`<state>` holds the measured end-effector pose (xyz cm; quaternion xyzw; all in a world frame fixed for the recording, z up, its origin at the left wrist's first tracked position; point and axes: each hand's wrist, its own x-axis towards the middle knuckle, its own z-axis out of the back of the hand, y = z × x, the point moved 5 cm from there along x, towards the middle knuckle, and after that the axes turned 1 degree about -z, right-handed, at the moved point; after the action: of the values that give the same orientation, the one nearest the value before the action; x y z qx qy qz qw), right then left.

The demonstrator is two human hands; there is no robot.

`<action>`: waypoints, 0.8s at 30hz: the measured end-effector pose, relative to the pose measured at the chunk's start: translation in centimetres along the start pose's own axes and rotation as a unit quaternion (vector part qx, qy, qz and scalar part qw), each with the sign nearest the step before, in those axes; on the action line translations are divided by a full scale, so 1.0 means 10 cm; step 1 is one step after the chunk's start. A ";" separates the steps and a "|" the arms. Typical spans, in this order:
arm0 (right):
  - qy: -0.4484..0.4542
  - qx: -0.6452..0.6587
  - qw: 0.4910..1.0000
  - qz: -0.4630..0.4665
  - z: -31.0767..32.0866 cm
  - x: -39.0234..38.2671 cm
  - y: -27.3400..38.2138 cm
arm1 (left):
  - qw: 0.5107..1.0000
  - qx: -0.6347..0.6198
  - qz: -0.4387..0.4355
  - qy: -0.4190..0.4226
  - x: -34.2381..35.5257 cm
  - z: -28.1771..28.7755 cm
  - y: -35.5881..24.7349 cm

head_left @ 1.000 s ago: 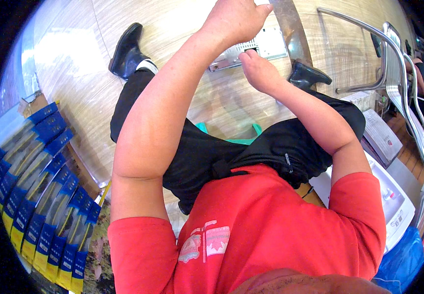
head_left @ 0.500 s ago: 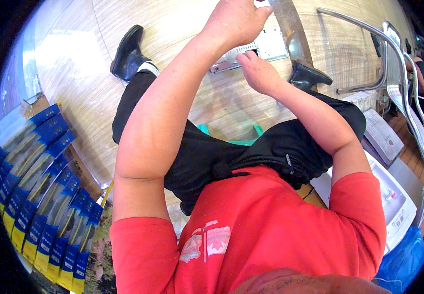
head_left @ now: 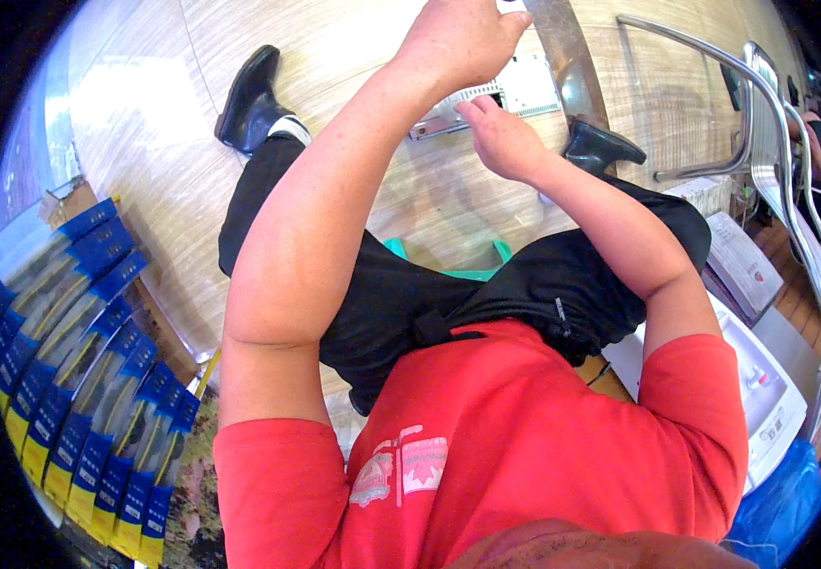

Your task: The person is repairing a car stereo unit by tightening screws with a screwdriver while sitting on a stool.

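Note:
A flat, pale metal casing with rows of slots [head_left: 532,87] lies on the floor between my boots. My left hand [head_left: 458,43] is above its far left part, thumb pointing right and the other fingers curled. Whatever those fingers hold is cut off by the top of the picture. At the casing's near side is my right hand [head_left: 505,140], its fingertips close together against the slotted part, beside a small dark opening. Anything between those fingertips is too small to make out.
My boots [head_left: 247,100] flank the casing. A green plastic stool edge [head_left: 472,275] shows between my legs. Blue-and-yellow packages [head_left: 79,379] stand in rows at left. At right are a metal-tube chair [head_left: 704,43], a white basin-like tray [head_left: 761,389] and a blue bag [head_left: 780,503].
My right hand's fingertips have shifted slightly up and left along the casing and look a little straighter. The left hand has hardly moved.

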<state>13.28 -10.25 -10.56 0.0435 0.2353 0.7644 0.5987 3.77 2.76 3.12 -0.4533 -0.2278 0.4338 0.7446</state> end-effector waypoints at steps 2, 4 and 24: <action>0.004 0.002 1.000 0.007 0.01 -0.01 0.02 | 1.000 -0.017 0.005 0.000 -0.01 0.02 -0.01; 0.029 -0.011 0.999 -0.015 0.00 0.01 0.00 | 1.000 -0.011 0.009 0.002 -0.01 0.02 -0.01; 0.055 -0.008 0.998 -0.038 0.04 0.02 -0.04 | 1.000 -0.010 0.010 0.010 -0.04 -0.05 -0.05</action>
<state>13.72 -9.92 -10.40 -0.0126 0.2629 0.7445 0.6136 4.18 2.11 3.34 -0.4669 -0.2203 0.4348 0.7378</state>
